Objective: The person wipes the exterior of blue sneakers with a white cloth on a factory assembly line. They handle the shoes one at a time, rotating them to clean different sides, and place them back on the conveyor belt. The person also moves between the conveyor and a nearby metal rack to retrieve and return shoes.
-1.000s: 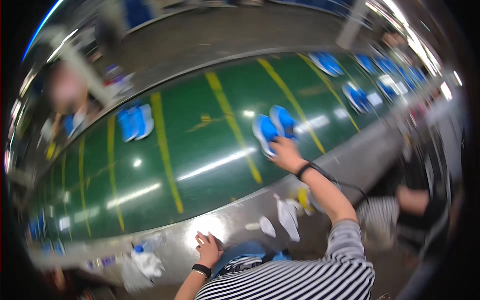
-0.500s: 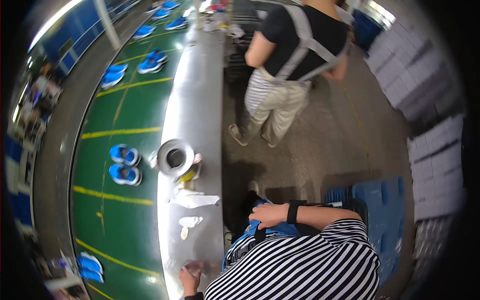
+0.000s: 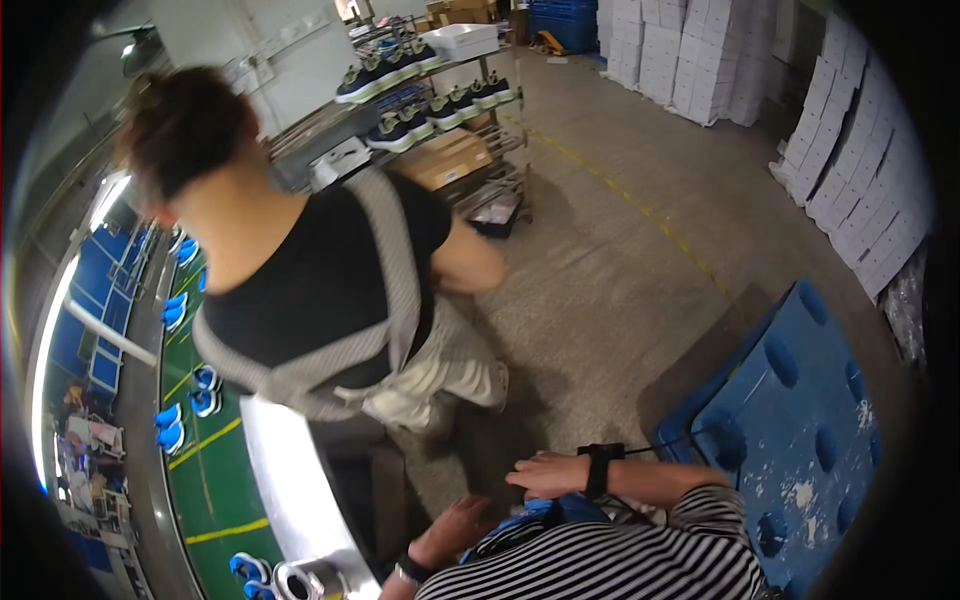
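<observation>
My right hand (image 3: 548,474), a dark strap at its wrist, lies over blue cloth (image 3: 570,508) at my lap. Its fingers are stretched out and I see nothing in them. Beside it on the left, my left hand (image 3: 458,528) hovers at waist height near the metal bench edge, fingers loosely extended and slightly blurred, apparently holding nothing. A round metal container (image 3: 298,582) stands on the shiny bench (image 3: 290,470), cut by the lower edge. Next to it, blue shoes (image 3: 250,570) with white soles sit on the green conveyor belt (image 3: 215,480).
Close ahead on the left stands a co-worker (image 3: 310,270) in a black top and apron. Behind is a rack with dark shoes (image 3: 400,125) and a cardboard box (image 3: 445,158). A blue plastic pallet (image 3: 800,430) leans at right. White cartons (image 3: 850,150) are stacked beyond.
My view has swung up and right. The left hand has come off the bench toward my lap. The right hand's fingers lie straighter on the cloth. The co-worker appears much nearer.
</observation>
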A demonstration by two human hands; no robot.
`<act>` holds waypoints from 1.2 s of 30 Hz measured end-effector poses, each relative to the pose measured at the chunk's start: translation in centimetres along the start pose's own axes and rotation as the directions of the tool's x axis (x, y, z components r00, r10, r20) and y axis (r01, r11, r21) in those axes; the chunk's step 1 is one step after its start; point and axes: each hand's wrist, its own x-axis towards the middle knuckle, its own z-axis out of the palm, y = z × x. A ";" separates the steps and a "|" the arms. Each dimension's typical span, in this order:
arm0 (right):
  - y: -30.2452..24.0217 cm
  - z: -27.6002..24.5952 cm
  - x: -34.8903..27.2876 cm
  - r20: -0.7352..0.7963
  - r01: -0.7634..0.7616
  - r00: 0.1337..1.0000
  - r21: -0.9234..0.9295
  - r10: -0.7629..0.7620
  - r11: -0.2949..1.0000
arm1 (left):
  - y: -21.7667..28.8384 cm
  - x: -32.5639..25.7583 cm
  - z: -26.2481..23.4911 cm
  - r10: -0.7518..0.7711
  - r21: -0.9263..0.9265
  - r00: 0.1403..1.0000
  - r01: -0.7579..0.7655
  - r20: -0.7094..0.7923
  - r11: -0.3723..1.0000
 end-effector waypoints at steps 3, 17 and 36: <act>4.9 -2.0 -1.3 -0.448 0.051 0.894 0.039 -0.028 0.998 | -1.2 15.8 -0.3 0.132 0.033 0.907 -0.158 0.399 0.987; 31.6 -23.8 -19.8 -0.416 -0.509 0.597 0.464 0.686 0.725 | 6.9 64.0 4.4 0.450 -0.061 0.605 -0.552 0.658 0.831; 78.4 -70.5 -35.1 -0.877 -0.054 0.130 0.459 0.462 0.887 | -1.0 106.7 -13.6 -0.056 0.089 0.973 0.036 0.226 0.995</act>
